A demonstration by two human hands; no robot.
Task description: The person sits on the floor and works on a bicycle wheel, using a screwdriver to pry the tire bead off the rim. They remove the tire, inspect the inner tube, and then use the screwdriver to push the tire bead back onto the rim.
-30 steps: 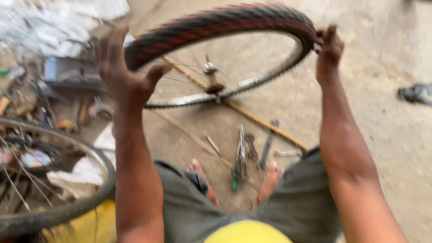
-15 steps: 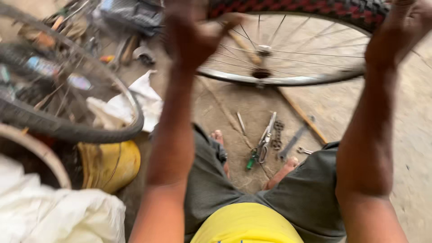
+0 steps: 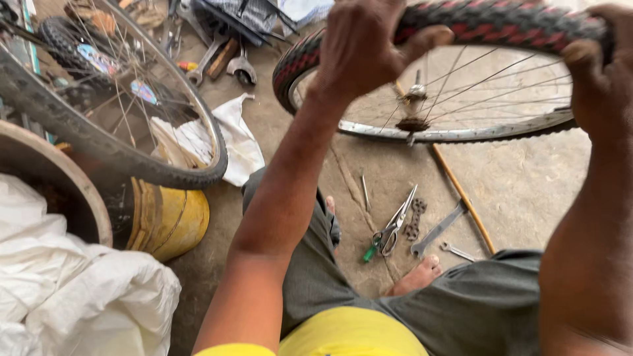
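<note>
We grip the red-and-black tyre [image 3: 461, 23] of the bicycle wheel [image 3: 455, 128] with both hands, left hand [image 3: 362, 46] and right hand [image 3: 603, 72] clamped over its top edge, holding it upright above the scissors [image 3: 395, 227] and spanners [image 3: 438, 231] on the concrete floor [image 3: 527, 184].

I see a second spoked bicycle wheel [image 3: 119, 112] upper left, yellow plastic bucket [image 3: 168, 221] below it, white cloth [image 3: 234, 142] beside; steel pliers [image 3: 394, 227] and flat spanner [image 3: 436, 231] on concrete, centre.
</note>
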